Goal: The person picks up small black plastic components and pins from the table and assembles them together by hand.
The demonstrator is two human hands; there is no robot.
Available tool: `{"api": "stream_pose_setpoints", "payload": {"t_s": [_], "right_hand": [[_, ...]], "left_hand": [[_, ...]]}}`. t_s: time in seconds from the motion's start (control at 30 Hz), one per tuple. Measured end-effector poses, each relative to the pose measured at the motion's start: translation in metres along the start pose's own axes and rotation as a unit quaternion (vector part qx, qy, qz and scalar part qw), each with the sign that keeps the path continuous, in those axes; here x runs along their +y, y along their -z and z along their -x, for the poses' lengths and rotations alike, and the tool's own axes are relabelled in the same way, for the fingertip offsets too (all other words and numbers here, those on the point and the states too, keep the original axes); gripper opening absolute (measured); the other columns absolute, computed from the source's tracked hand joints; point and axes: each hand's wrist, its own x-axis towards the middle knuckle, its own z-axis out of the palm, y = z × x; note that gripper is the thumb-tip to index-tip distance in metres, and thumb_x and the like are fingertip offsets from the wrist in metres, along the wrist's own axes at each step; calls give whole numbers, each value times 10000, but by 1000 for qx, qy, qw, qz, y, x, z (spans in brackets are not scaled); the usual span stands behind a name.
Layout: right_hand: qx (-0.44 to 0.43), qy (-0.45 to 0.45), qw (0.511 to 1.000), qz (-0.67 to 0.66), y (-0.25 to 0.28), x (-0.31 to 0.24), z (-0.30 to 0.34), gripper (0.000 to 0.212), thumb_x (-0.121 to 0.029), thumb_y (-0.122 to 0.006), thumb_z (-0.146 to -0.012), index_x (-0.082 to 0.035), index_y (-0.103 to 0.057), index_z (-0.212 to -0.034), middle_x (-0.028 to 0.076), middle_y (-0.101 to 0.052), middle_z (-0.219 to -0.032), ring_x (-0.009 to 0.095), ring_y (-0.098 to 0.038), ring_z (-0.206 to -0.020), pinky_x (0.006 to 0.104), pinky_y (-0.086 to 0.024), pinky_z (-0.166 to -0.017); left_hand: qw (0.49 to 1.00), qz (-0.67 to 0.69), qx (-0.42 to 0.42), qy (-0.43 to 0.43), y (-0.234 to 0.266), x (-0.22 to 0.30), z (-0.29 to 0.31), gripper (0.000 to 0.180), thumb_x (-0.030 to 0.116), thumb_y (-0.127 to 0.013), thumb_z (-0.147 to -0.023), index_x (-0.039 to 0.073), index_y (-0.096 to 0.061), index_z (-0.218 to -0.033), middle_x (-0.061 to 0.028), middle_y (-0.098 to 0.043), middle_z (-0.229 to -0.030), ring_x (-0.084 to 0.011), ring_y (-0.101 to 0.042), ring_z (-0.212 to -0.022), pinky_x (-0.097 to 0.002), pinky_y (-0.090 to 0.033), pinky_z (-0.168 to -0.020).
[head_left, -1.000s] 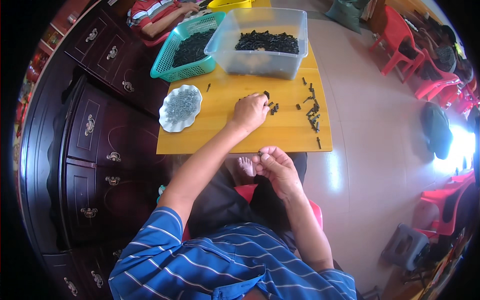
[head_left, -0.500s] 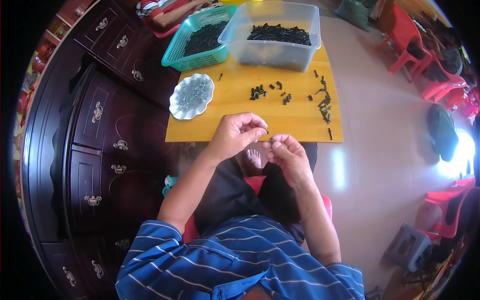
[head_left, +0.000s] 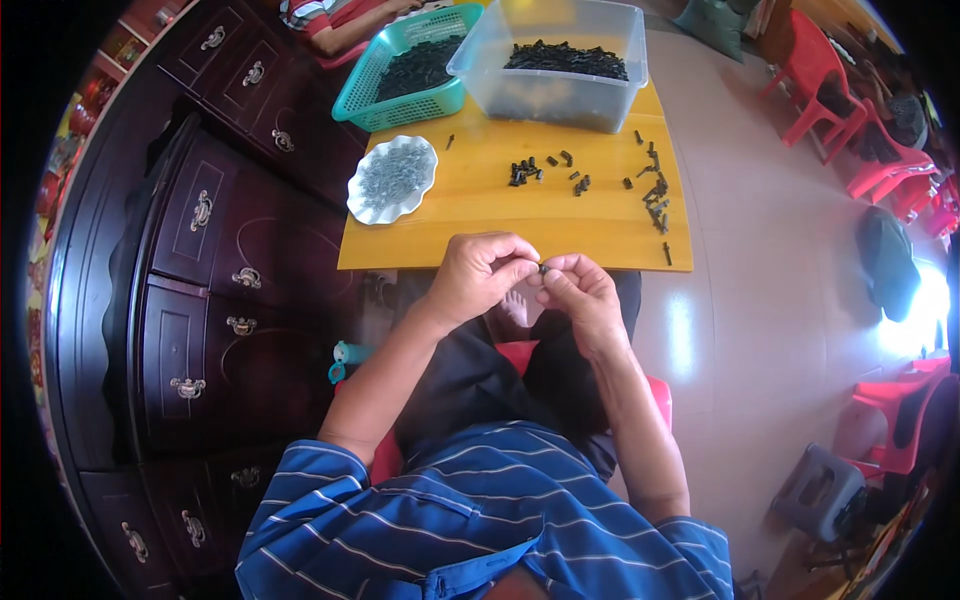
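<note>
My left hand point(head_left: 478, 272) and my right hand point(head_left: 580, 293) meet fingertip to fingertip, just off the near edge of the yellow table point(head_left: 480, 225). Between the fingertips shows a small dark part point(head_left: 543, 268). My right thumb and forefinger pinch it. The left thumb and forefinger are closed against its other side; whatever they hold is too small to make out. On the table beyond lie a cluster of short black cylindrical pieces point(head_left: 523, 172) and, along the right side, a row of longer black pieces point(head_left: 656, 200).
A white scalloped dish point(head_left: 424, 200) of small clear or silvery pieces stands at the table's left. Behind it are a green basket point(head_left: 400, 118) and a clear plastic bin point(head_left: 550, 108), both holding black parts. Dark drawers point(head_left: 180, 220) rise on the left; another person's arm point(head_left: 350, 28) shows at the back.
My hands have come together, closing the small gap between their fingertips. The whole view has shifted slightly, with the table a little higher and further right.
</note>
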Motion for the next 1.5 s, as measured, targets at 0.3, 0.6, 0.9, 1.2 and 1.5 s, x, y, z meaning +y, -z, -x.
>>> {"api": "stream_pose_setpoints", "payload": {"t_s": [0.3,0.6,0.9,1.2,1.5], "right_hand": [[17,45,998,51,-2,9,-1,83,-21,-623,-1004,6,-610,-1081,125,-750,-948,111,-692,-786,226,-560,-724],[-58,-21,998,-8,0,6,3,99,-73,-641,-1009,-15,-621,-1087,101,-751,-960,105,-699,-797,224,-545,-707],[-83,-65,994,43,2,7,0,182,-151,-646,-1018,-20,-641,-1145,114,-740,-1045,171,-724,-914,311,-579,-852],[-65,-63,995,-41,6,7,-3,134,-144,-650,-1018,-49,-641,-1112,74,-734,-1065,116,-700,-899,243,-554,-798],[-47,-64,992,-100,7,7,-4,150,-179,-610,-1044,-48,-667,-1086,53,-721,-1001,104,-699,-857,248,-561,-780]], "left_hand": [[994,-88,-23,-67,6,2,-4,77,-23,-750,-823,11,-727,-888,-94,-732,-780,-202,-711,-697,-318,-539,-643],[984,-80,-114,-111,25,3,-4,117,-43,-772,-805,34,-749,-889,-61,-734,-819,-173,-701,-740,-297,-535,-675],[981,-71,-126,-126,26,-2,-7,196,-38,-760,-813,36,-750,-995,-73,-709,-857,-185,-692,-752,-297,-556,-685],[939,-283,-46,-188,5,11,0,459,152,-821,-734,42,-695,-1161,-105,-709,-1013,-288,-712,-872,-371,-586,-745],[925,-321,-17,-202,-6,1,0,345,100,-823,-759,29,-695,-1071,-104,-722,-972,-286,-717,-843,-384,-582,-731]]}}
